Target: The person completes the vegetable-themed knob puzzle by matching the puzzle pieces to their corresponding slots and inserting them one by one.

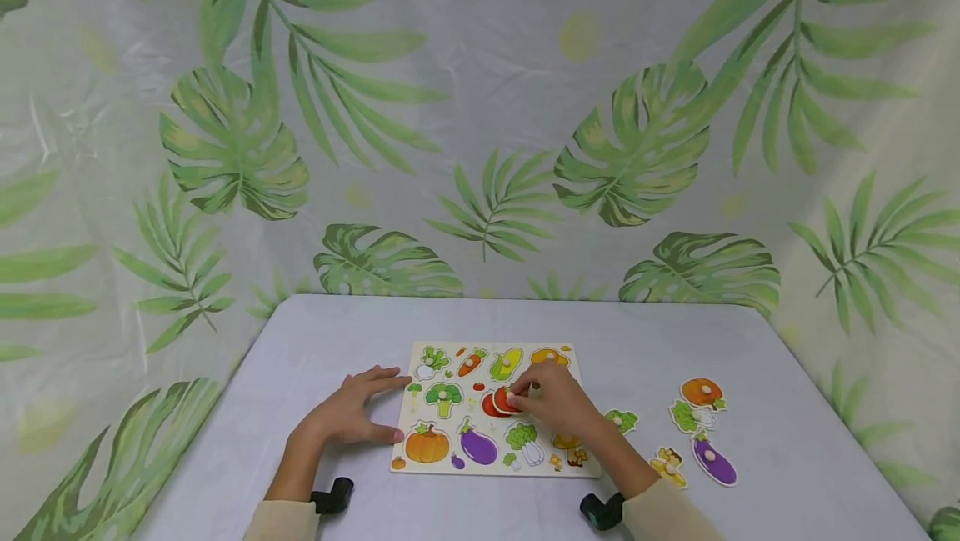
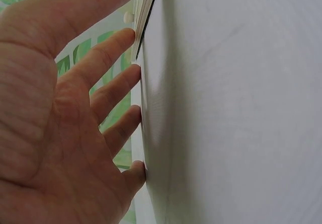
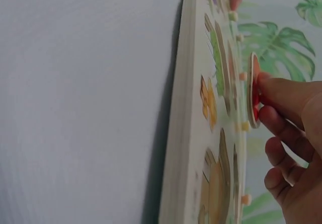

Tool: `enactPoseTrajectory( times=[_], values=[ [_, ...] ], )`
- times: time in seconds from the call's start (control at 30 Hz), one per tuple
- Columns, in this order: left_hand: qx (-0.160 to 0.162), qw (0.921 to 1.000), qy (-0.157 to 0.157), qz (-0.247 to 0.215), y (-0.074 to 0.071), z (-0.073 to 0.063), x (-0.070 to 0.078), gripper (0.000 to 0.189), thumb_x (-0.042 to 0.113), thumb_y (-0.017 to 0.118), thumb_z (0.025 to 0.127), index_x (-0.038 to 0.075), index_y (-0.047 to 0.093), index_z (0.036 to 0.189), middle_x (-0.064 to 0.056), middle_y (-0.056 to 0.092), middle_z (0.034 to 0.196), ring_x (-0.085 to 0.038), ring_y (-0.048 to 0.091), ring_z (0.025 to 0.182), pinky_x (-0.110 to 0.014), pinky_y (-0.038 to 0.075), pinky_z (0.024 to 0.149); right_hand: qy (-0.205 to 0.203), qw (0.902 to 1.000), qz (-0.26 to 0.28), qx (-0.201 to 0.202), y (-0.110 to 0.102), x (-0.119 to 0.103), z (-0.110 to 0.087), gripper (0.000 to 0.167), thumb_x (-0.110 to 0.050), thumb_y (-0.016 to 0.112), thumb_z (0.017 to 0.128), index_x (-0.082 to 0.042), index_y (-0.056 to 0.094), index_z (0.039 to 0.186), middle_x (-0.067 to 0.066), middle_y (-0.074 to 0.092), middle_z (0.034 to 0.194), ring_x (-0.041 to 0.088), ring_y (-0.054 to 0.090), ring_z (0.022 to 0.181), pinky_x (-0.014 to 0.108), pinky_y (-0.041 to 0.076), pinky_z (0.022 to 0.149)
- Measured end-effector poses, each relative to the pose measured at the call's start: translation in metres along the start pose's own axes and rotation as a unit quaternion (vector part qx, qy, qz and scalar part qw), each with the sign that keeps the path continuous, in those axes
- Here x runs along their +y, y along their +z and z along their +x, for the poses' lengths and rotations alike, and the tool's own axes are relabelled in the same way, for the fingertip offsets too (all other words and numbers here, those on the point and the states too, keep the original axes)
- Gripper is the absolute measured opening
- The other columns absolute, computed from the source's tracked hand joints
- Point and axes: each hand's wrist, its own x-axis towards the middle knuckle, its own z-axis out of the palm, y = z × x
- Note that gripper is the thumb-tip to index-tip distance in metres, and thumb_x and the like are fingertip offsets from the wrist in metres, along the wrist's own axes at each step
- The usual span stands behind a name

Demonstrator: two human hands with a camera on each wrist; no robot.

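The left of the two hands, released with fingers spread, touches the left edge of a vegetable puzzle board on the counter; a tomato piece hangs just above the board's middle, pinched by the right hand; further right lie a yellow piece, a pumpkin piece and an eggplant piece

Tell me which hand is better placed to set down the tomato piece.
Right, probably: the right hand pinches the tomato piece above the puzzle board; the left hand, at its edge, holds nothing.
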Motion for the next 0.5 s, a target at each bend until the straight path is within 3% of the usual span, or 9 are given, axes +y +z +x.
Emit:
enactPoseTrajectory(
  times=[0.3,0.5],
  values=[
    [-0.001,1.0000,-0.002,-0.003,-0.002,-0.001,0.001,0.086,0.048,0.089,0.071,0.024,0.058,0.148,-0.009,0.044,0.162,-0.045,0.026,0.155,-0.074,0.008,0.123,0.002,1.0000,-0.007,-0.005,0.011,-0.008,0.007,0.004,-0.028,0.082,0.089,-0.025,0.081,0.091,-0.018,0.065,0.081,0.010,0.057,0.086,0.030,0.050,0.081],
    [-0.003,1.0000,-0.004,-0.002,-0.002,0.000,0.002,0.087,0.049,0.089,0.071,0.024,0.057,0.148,-0.010,0.044,0.162,-0.045,0.026,0.155,-0.073,0.009,0.124,0.006,0.9999,-0.011,-0.006,0.016,-0.008,0.010,0.005,-0.030,0.082,0.089,-0.025,0.081,0.091,-0.018,0.064,0.080,0.008,0.054,0.077,0.023,0.046,0.069]
  ],
)
